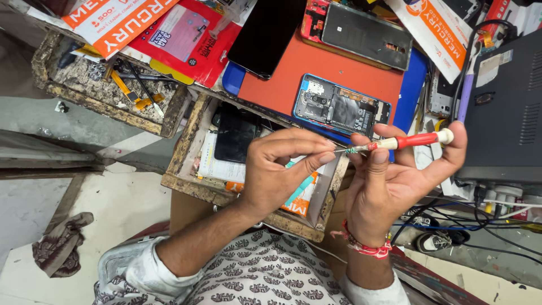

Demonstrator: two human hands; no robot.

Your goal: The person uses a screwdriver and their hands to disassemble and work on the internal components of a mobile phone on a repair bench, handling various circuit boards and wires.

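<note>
Seen from above at a crowded phone-repair bench (pixel 316 62): right hand (pixel 395 181) wrapped around a small screwdriver with a red-and-cream plastic handle (pixel 409 141), grip pressed onto the handle between thumb and fingers, shaft pointing toward the left hand (pixel 282 169). Left-hand grip pinched, thumb against forefinger, right at the thin metal tip of the tool (pixel 343 150); whether a screw or bit sits between those fingertips too small to tell. Both hands held in the air above an open, worn wooden drawer (pixel 186 186) stuffed with a dark phone panel (pixel 234 135) and printed packets. Just beyond the hands, on an orange work mat (pixel 282 85), a blue-framed smartphone lying with its back cover removed and circuit boards exposed (pixel 341 110). Farther back, a second opened phone with a red frame (pixel 355 31) and a black glass screen panel (pixel 265 34). At right, a black box-shaped power unit (pixel 505 107) with tangled cables below; at left, another wooden tray holding flex strips and tweezers (pixel 113 85).

Judged from the pose, best done slowly: tip kept steady, pinch kept light but sure, work kept over the drawer so that anything dropped lands inside rather than on the floor.
</note>
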